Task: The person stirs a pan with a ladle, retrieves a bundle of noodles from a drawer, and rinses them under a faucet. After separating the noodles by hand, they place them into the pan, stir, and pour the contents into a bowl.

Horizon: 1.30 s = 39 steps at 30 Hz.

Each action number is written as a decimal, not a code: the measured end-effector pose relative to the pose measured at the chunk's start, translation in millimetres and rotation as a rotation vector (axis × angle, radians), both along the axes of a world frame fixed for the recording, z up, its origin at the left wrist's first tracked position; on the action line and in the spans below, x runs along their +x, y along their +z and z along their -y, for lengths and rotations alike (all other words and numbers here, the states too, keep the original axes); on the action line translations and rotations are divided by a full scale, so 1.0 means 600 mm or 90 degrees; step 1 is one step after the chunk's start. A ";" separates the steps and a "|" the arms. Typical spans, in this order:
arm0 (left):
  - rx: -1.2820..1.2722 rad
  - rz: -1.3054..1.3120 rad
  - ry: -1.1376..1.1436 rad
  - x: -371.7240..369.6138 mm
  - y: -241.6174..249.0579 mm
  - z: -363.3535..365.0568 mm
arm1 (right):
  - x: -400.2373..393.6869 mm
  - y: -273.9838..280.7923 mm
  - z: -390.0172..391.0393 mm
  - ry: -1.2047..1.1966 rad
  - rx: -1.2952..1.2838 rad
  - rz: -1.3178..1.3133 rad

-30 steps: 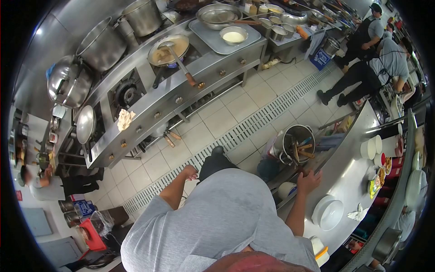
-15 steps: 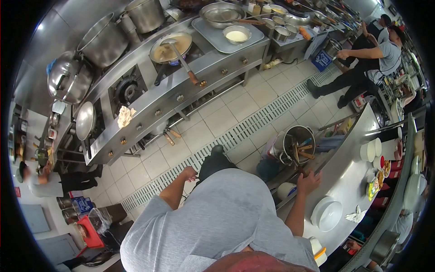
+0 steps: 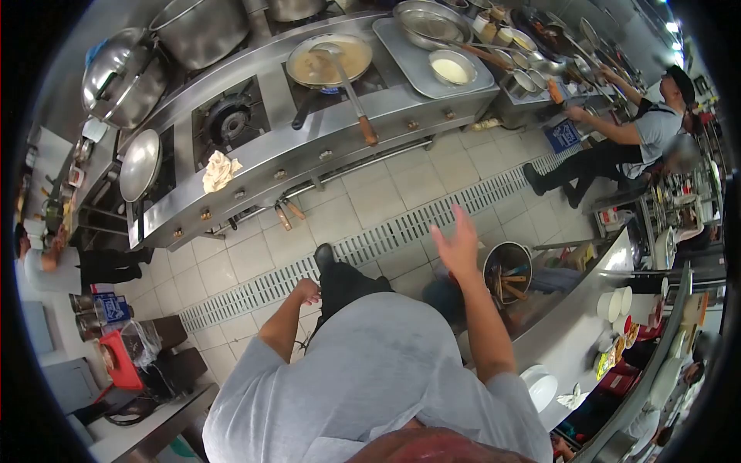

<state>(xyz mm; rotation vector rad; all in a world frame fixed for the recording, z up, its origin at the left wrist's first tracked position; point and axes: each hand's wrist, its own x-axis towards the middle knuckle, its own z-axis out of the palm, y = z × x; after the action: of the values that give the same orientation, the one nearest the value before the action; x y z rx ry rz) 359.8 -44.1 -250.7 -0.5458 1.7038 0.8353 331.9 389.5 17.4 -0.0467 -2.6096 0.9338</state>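
My right hand [image 3: 457,245] is raised in front of me, fingers spread and holding nothing, over the floor drain grate [image 3: 401,238] and just left of a deep pot [image 3: 502,253] with wooden-handled tools in it. By my left thigh, my left hand [image 3: 309,292] hangs with its fingers curled in, and I see nothing in it. Ahead on the stove sits a pan [image 3: 366,55] of brownish liquid. A ladle [image 3: 351,96] rests in it, its wooden handle reaching past the stove's front edge. A crumpled cloth [image 3: 221,171] lies on that edge.
A metal tray [image 3: 394,58] with a bowl of pale liquid [image 3: 452,68] stands right of the pan. A steel counter [image 3: 567,328] with white bowls [image 3: 610,305] runs along my right. One co-worker [image 3: 629,143] stands at far right, another [image 3: 58,266] at far left.
My right hand has left the counter edge near the pot and swung up and forward, opening. My view has shifted, and the co-worker at right now reaches toward the stove.
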 end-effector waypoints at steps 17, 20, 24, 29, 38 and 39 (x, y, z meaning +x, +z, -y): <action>0.016 0.140 0.308 0.054 -0.056 0.347 | -0.533 -0.005 0.275 -0.045 0.088 0.207; 0.023 0.121 0.319 0.016 -0.054 0.367 | -0.542 -0.001 0.265 -0.011 0.021 0.201; 0.028 0.077 0.331 -0.044 -0.041 0.380 | -0.497 0.031 0.256 0.012 -0.122 0.185; 0.042 0.033 0.314 -0.096 -0.059 0.375 | -0.440 0.121 0.248 0.029 -0.202 0.283; 0.045 0.027 0.296 -0.157 -0.031 0.308 | -0.439 0.128 0.226 0.066 0.008 0.291; 0.054 0.023 0.297 -0.158 -0.029 0.301 | -0.443 0.112 0.220 0.068 0.032 0.281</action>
<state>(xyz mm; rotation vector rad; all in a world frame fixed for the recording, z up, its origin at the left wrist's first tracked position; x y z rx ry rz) 265.1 -224.5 -267.8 -0.9144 1.5189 1.2128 66.2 257.7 84.4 -0.1117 -3.0658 0.9869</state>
